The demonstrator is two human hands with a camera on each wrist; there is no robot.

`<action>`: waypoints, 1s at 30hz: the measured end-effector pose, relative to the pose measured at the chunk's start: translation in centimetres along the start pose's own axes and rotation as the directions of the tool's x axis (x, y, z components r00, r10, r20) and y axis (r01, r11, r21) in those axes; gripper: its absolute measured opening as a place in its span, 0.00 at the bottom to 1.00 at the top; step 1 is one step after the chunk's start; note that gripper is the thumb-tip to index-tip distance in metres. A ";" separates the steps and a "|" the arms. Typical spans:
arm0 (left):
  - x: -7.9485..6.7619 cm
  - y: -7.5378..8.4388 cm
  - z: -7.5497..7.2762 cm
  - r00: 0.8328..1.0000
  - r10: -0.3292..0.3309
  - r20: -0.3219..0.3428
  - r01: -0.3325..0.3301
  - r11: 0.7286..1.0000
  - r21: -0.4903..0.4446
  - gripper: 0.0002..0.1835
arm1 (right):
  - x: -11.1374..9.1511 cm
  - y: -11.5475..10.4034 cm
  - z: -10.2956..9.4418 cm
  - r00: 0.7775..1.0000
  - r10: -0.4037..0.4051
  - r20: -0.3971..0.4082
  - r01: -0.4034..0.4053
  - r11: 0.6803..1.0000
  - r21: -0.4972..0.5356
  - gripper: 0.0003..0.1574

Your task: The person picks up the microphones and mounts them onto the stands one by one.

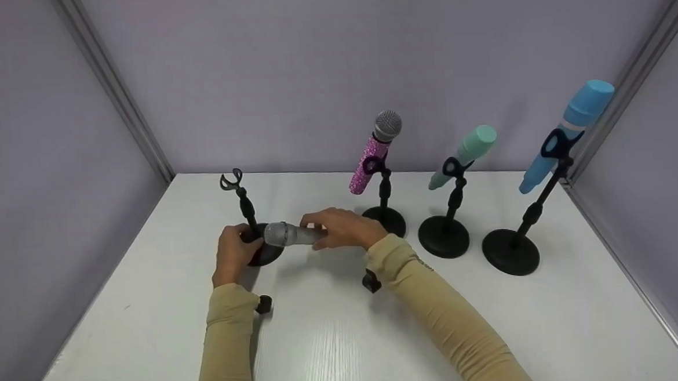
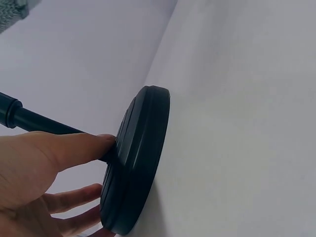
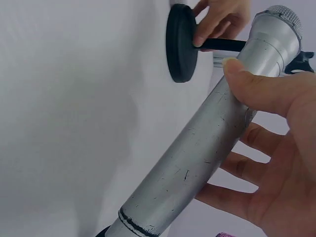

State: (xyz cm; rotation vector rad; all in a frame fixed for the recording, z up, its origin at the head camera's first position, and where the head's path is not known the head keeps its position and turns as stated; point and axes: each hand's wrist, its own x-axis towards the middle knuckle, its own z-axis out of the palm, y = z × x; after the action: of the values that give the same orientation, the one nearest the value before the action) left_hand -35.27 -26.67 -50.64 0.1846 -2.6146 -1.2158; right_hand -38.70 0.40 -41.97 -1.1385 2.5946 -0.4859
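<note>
My left hand (image 1: pixel 232 255) grips a black desktop microphone stand (image 1: pixel 247 208) low down, where the pole meets its round base. In the left wrist view the thumb presses beside the pole on the base (image 2: pixel 140 148), with other fingers behind it. The clip (image 1: pixel 231 180) on top of this stand holds no microphone. A silver microphone (image 3: pixel 192 153) lies between the thumb and fingers of my right hand (image 1: pixel 345 228). Scuffs mark its body, and its mesh head points left, overlapping the stand's base in the head view.
To the right stand three more black stands, holding a glittery pink microphone (image 1: pixel 367 160), a mint green one (image 1: pixel 476 144) and a blue one (image 1: pixel 587 105). Grey panels (image 1: pixel 286 77) enclose the white table (image 1: pixel 165 316) at the back and sides.
</note>
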 end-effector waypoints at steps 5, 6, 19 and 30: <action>0.0 0.1 0.0 1.000 -0.005 -0.009 0.005 1.000 -0.002 0.16 | -0.4 -0.1 -0.8 0.999 -0.037 -0.011 0.038 0.997 0.061 0.29; 0.0 0.0 0.0 1.000 -0.004 -0.011 0.004 1.000 -0.004 0.15 | -0.5 -0.1 -1.0 0.999 -0.046 -0.013 0.047 0.997 0.063 0.29; -0.2 0.5 0.2 0.997 -0.050 0.053 0.053 0.997 -0.052 0.18 | -1.5 0.8 -2.1 0.998 -0.060 -0.035 0.065 0.986 0.151 0.28; -0.2 2.0 1.1 0.988 -0.022 0.151 0.032 0.997 -0.064 0.12 | -3.5 2.3 -2.8 0.996 -0.058 -0.061 0.069 0.977 0.202 0.29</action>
State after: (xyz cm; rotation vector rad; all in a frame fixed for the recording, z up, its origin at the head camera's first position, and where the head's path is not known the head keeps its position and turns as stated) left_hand -35.46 -24.49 -49.83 0.1206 -2.7016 -1.3727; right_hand -38.94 5.04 -39.96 -1.1552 2.4898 -0.7879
